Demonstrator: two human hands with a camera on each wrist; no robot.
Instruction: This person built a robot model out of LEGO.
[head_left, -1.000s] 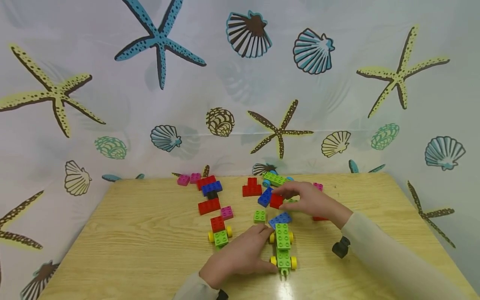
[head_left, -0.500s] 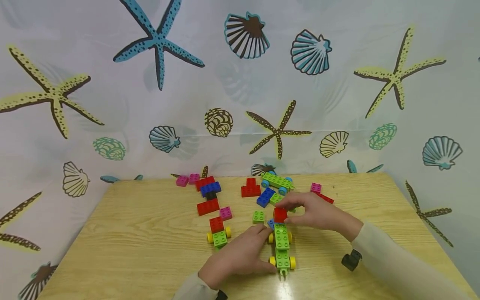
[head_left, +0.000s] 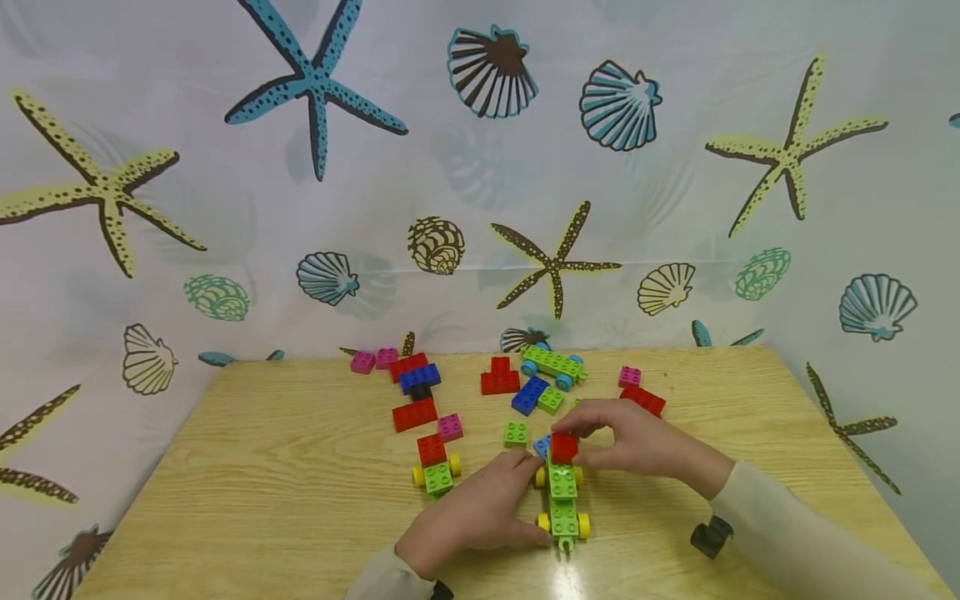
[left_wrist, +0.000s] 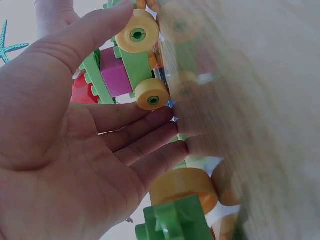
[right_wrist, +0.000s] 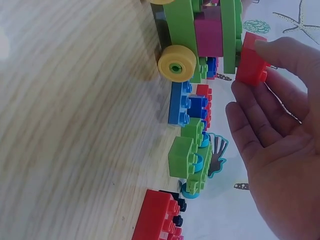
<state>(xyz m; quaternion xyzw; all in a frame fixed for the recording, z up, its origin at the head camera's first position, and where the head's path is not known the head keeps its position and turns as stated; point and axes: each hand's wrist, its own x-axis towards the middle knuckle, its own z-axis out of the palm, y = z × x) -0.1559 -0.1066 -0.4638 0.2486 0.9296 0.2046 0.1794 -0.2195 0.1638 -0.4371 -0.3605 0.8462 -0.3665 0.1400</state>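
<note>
Red brick (head_left: 564,448) in right hand (head_left: 628,435)

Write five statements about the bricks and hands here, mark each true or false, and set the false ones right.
1. The right hand holds a red brick. True.
2. The left hand is balled into a fist. False: its fingers are extended beside a yellow-wheeled car.
3. In the right wrist view, a pink brick sits between two green pieces. True.
4. The farthest green car has yellow wheels. False: it has blue wheels.
5. In the head view, a black piece lies next to a blue brick. True.
</note>
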